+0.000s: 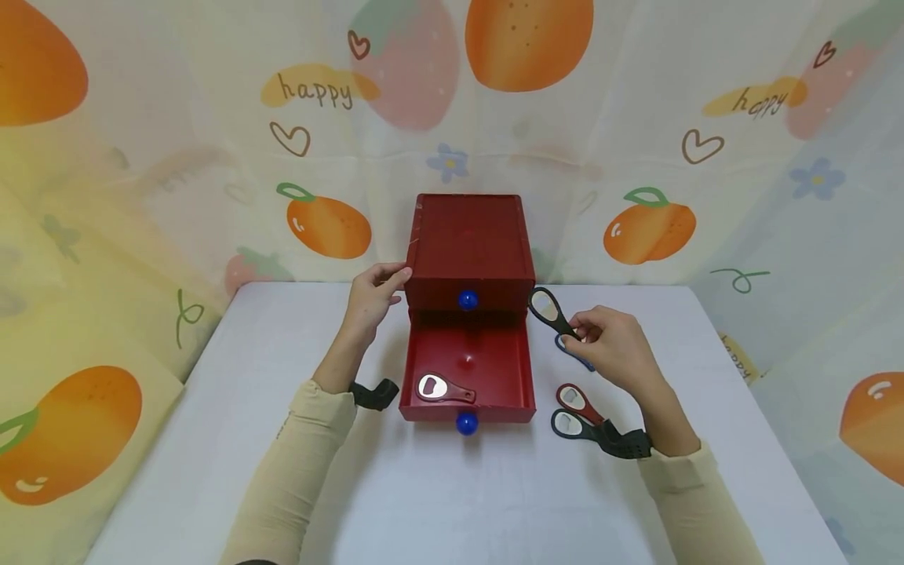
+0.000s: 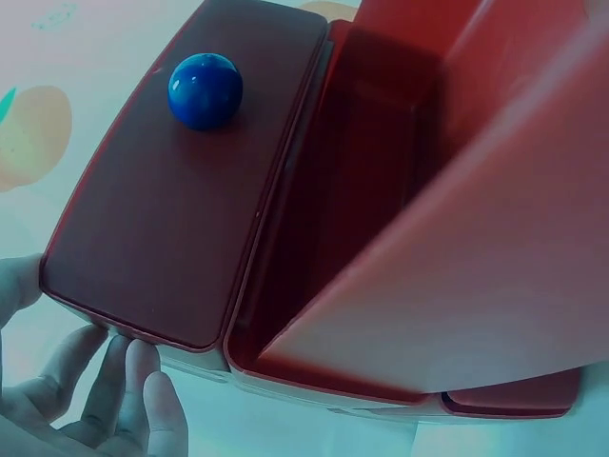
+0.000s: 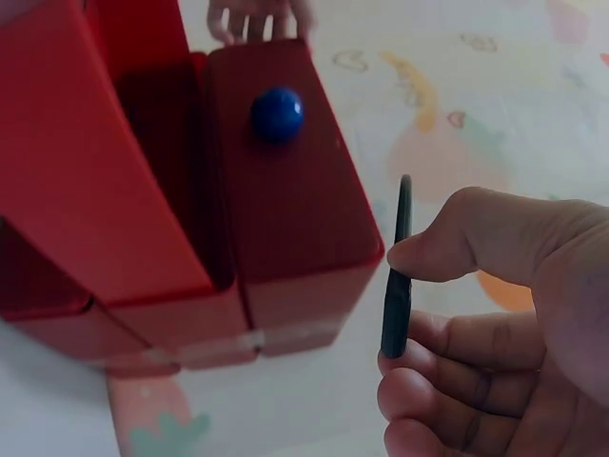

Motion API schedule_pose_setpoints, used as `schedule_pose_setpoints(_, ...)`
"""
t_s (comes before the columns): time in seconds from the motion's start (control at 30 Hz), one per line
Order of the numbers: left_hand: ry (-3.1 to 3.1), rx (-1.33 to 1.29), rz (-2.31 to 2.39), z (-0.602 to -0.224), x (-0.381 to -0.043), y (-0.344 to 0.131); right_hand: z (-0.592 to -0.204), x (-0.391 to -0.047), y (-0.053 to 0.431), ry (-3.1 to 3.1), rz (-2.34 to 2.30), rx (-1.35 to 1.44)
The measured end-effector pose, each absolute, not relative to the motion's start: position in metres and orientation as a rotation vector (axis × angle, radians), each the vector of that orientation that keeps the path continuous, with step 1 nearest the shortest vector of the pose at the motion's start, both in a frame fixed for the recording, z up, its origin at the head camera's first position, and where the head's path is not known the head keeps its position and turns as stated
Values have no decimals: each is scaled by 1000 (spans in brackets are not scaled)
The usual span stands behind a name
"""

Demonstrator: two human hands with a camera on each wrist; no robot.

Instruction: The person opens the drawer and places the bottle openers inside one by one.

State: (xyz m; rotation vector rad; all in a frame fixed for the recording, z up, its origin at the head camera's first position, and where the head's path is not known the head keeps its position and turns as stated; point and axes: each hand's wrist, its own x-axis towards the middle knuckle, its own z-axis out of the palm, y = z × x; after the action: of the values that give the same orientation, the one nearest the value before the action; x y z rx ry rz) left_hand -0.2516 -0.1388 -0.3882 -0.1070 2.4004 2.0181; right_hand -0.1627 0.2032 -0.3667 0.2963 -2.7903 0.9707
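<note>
1. One black bottle opener (image 1: 553, 315), pinched in the right hand (image 1: 610, 345), slants up-left just right of the cabinet (image 1: 468, 235); open drawer (image 1: 497, 365) lies left of it.
2. Left wrist: left hand (image 2: 101, 402) just rests loosely on the cabinet's side.
3. Right wrist: opener's edge-on, thumb to fingers.

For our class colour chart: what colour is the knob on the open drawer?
The knob is blue; it shows best in the head view.

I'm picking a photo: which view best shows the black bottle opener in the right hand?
Head view: the bottle opener shows its broad face. Right wrist view shows only its edge; left wrist view, none.
</note>
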Motion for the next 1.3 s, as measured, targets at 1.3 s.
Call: schedule_pose_setpoints(1.3,2369,-103,2079,-391,-250,-138,-382,-183,108,-2971,846,693)
